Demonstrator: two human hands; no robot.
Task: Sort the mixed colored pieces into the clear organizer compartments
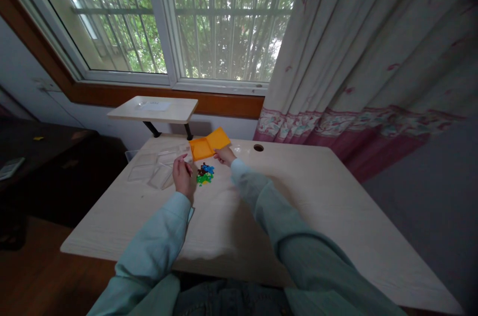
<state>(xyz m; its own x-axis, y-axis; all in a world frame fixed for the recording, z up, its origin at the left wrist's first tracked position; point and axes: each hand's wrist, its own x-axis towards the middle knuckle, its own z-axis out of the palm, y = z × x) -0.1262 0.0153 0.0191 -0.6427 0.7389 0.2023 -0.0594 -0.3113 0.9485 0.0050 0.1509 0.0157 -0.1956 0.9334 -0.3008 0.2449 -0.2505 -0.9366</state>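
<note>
An orange plastic case (201,149) lies open near the back of the table, its lid (218,139) tilted up to the right. In front of it is a loose pile of small pieces (205,175) in blue, green, dark brown and yellow. My left hand (182,177) is just left of the pile with its fingers curled; whether anything is in them is hidden. My right hand (225,155) is by the lid's lower edge, fingertips pinched together close to the case. What they grip, if anything, is too small to make out.
Several clear plastic boxes (144,167) lie left of my left hand. A small raised shelf (160,108) on black legs stands at the back left of the table (298,201). A cable hole (258,147) is at the back edge. A curtain (321,121) hangs behind on the right.
</note>
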